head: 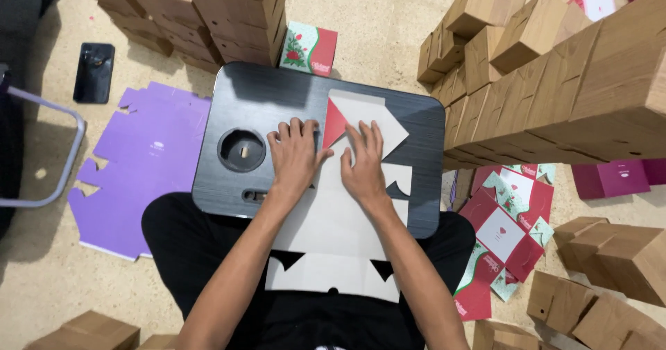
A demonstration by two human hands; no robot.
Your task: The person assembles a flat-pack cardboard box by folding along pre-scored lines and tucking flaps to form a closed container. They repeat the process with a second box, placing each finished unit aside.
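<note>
The floor (388, 24) is beige and carries everything else. Stacks of folded brown boxes (555, 79) occupy the right side, with a second stack (201, 10) at the upper left and loose brown boxes (610, 280) at the lower right.

A flat purple box blank (146, 163) lies on the floor at the left, well apart from the hands. Flat red-and-green blanks (506, 232) lie in a pile at the right, just beside the table.

The table (270, 100) is a dark lap tray with rounded corners, resting across the person's legs. A round recess (241, 149) sits in its left part.

The unfolded white box blank (333, 232) lies on the table, white side up, and overhangs the near edge onto the lap. At its far end a flap (334, 122) is turned over and shows red.

One assembled box with a red-and-green flower print (309, 48) stands on the floor beyond the table's far edge. A black phone (94, 72) lies at the upper left.

The left hand (295, 157) lies palm down on the blank and table, fingers (297, 129) spread and flat, gripping nothing. The right hand (364, 166) presses palm down on the blank just beside the red flap, fingers (368, 133) extended, close together, gripping nothing.
</note>
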